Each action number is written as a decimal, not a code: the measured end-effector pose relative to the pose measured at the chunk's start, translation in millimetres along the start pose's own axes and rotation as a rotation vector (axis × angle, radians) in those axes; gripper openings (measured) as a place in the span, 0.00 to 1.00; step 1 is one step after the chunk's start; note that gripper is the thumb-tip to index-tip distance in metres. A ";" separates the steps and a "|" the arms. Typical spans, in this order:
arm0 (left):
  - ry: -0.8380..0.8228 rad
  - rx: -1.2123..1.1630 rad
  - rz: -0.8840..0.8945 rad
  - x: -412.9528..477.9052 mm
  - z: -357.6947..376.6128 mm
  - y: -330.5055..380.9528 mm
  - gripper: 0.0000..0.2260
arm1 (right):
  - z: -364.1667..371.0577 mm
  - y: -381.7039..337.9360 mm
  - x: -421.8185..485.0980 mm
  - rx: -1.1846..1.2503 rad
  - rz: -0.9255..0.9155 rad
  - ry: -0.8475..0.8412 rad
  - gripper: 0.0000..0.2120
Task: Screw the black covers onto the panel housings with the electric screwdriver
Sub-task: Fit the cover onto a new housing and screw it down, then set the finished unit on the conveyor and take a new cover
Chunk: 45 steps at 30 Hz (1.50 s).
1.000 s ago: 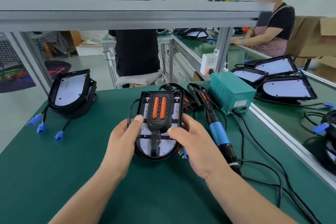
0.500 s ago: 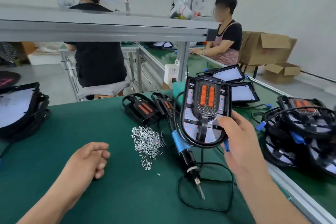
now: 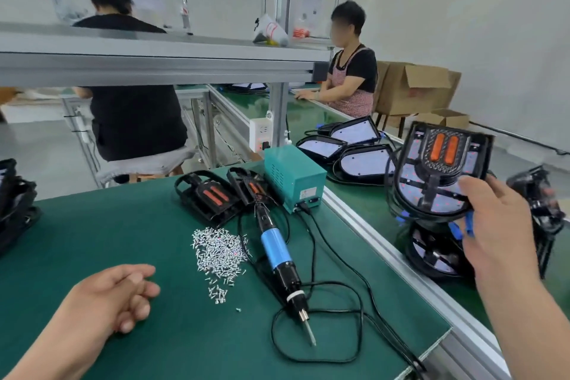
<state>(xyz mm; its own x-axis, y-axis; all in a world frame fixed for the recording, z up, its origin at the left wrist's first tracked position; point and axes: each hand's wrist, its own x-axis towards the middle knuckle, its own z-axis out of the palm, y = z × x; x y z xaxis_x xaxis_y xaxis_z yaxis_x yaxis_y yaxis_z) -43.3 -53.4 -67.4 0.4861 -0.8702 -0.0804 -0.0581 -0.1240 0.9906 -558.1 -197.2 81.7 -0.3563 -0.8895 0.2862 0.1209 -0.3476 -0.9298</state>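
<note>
**One housing up in your right hand, one screwdriver down on the desk**

Your right hand [image 3: 499,225] grips one panel housing [image 3: 410,176] by its lower right rim, fingers curled round the edge. You hold it upright in the air, out past the right edge of the desk [image 3: 92,241] and over the neighbouring belt [image 3: 364,202]. One black cover [image 3: 427,168] sits on its face, with two orange strips near the top.

Your left hand [image 3: 114,296] rests on the green desk with its fingers loosely curled, holding nothing.

Between your hands lies one electric screwdriver [image 3: 276,251], its bit pointing toward you and its black cable looped round the tip. Just left of it is one heap of small silver screws [image 3: 219,250], too many to count, with a few strays at the near end.

Beyond the screwdriver, two more covers lie side by side: the left spare cover [image 3: 209,194] and the right spare cover [image 3: 253,187], each showing orange strips. One teal power box [image 3: 293,176] stands just right of them at the desk's far corner.

On the belt, three white-faced panels [image 3: 364,163] lie close together. Below the housing you hold is a dark stack of units [image 3: 438,253]; you cannot tell how many it has.

Two people sit at the stations behind, the person in black [image 3: 132,120] and the person in an apron [image 3: 354,83]. Two cardboard boxes stand by the wall, the large box [image 3: 413,86] and the small box [image 3: 444,119].
</note>
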 end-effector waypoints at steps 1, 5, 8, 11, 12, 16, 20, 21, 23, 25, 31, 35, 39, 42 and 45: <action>-0.002 -0.007 0.008 1.1 -0.3 -0.6 0.10 | -7.8 0.2 7.3 -0.020 -0.006 0.014 0.08; -0.007 -0.031 0.031 5.8 -2.7 -2.6 0.10 | -40.8 2.7 38.4 -0.121 -0.046 0.080 0.13; -0.011 -0.024 0.026 9.3 -5.3 -5.4 0.10 | -60.7 7.7 58.8 -0.204 -0.018 0.144 0.18; -0.014 -0.039 0.036 11.1 -5.0 -8.2 0.10 | -70.5 11.8 72.1 -0.208 -0.014 0.219 0.18; -0.014 -0.044 0.043 11.5 -5.0 -8.8 0.10 | -70.7 10.9 73.0 -0.228 -0.021 0.234 0.17; -0.013 -0.070 0.068 11.4 -3.4 -9.0 0.13 | -76.4 8.7 77.4 -0.240 -0.025 0.245 0.17; -0.040 -0.085 0.072 8.7 -2.7 -7.6 0.14 | -80.1 10.3 81.4 -0.238 -0.045 0.272 0.14; -0.048 -0.091 0.068 8.3 -3.1 -7.2 0.14 | -81.5 10.6 82.3 -0.265 -0.034 0.262 0.17; -0.057 -0.098 0.060 7.9 -3.8 -6.7 0.14 | -84.1 10.9 84.0 -0.363 0.026 0.204 0.31; -0.057 -0.095 0.055 8.3 -4.1 -6.7 0.13 | -85.7 10.7 82.5 -0.512 0.033 0.151 0.40; -0.048 -0.088 0.054 7.0 -4.0 -5.0 0.12 | -82.9 19.5 71.6 -0.755 -0.189 0.132 0.21; -0.060 -0.097 0.058 2.9 -1.0 -0.7 0.12 | -94.8 33.0 86.3 -0.902 -0.168 0.193 0.30; -0.060 -0.091 0.057 -3.0 2.9 4.6 0.13 | -103.7 38.6 93.4 -0.910 -0.124 0.224 0.45; -0.061 -0.080 0.058 -8.3 4.1 9.0 0.13 | -102.2 37.7 89.6 -0.927 -0.150 0.223 0.49; -0.056 -0.060 0.049 -10.8 5.5 12.0 0.13 | -101.8 41.5 87.4 -1.027 -0.203 0.202 0.45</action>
<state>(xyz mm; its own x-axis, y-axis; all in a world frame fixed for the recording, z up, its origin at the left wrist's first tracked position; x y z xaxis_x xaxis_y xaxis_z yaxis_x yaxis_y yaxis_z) -54.0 -48.1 -55.3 0.4347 -0.8999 -0.0356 -0.0279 -0.0530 0.9982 -678.5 -259.2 44.6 -0.4407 -0.7446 0.5013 -0.7634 0.0171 -0.6457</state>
